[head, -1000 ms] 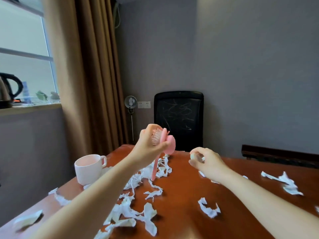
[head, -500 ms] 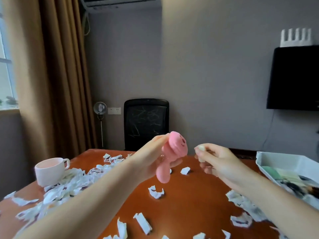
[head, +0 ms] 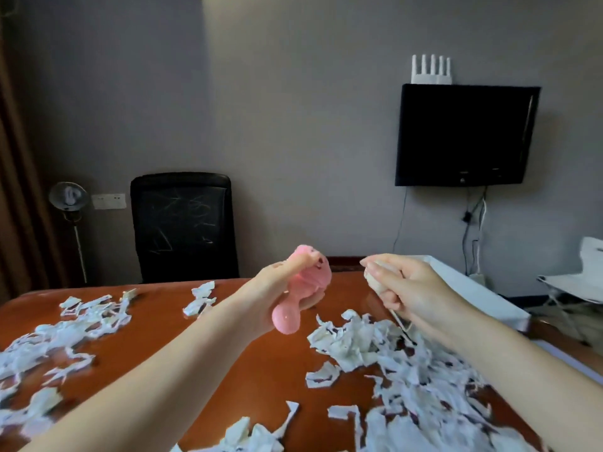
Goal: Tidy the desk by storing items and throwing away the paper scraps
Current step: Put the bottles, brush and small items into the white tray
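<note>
Under both hands, torn paper scraps (head: pixel 368 344) litter the brown desk (head: pixel 261 360). Above it, the left hand (head: pixel 274 301) curls round a pink hairbrush (head: pixel 308 282). Just beside it, the right hand (head: pixel 411 288) pinches a small pale object (head: pixel 375 282), too blurred to name. Beyond the right hand sits a white tray (head: pixel 473 288); beyond the left, a black chair (head: pixel 182 226).

- No text, label, brand or number can be read.
- TV (head: pixel 463 135): small marks on its lower edge, too blurred to make out.
</note>
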A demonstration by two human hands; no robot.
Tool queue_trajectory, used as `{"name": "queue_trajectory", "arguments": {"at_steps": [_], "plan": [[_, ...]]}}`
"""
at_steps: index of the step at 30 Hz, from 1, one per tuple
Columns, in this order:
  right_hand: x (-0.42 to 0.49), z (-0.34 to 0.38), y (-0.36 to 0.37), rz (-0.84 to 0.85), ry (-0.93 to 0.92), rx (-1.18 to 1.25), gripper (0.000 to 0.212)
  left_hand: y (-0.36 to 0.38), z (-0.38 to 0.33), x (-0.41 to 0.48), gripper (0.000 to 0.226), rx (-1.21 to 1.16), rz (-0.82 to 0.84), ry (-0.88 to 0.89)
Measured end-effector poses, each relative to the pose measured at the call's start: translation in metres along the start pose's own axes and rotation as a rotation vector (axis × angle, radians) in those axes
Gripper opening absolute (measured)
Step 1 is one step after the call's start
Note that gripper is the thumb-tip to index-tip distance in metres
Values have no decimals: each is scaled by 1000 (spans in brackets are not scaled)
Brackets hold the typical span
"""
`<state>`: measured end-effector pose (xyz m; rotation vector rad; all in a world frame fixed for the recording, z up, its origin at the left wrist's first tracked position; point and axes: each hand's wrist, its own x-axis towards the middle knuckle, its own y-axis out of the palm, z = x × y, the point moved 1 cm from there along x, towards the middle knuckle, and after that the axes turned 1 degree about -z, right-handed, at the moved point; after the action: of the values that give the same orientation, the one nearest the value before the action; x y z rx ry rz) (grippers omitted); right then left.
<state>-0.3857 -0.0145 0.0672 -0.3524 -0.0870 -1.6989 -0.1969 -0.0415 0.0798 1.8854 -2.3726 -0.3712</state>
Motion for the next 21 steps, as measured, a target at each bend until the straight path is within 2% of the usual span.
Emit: {"name": "queue_trajectory", "arguments": {"at_steps": [5,8,10,13,15,19,21], "plan": [[18,-31,-54,-132,74,-84,9,32,23,24,24,132,109,52],[31,-47,-86,-225,120,-94,21,51,35,43,35,153,161,84],[37,-53,-103,-269,128,-145,24,64,41,57,42,159,152,86],[49,-57,-128,-305,104,-257,19,82,52,80,39,165,113,105],[58,-60,-144,-273,93,-402,15,93,60,96,45,169,81,139],[79,-71,-170,-130,137,-736,11,113,68,129,73,186,5,195],[90,-79,-177,-93,176,-850,11,122,68,143,77,179,-5,220]]}}
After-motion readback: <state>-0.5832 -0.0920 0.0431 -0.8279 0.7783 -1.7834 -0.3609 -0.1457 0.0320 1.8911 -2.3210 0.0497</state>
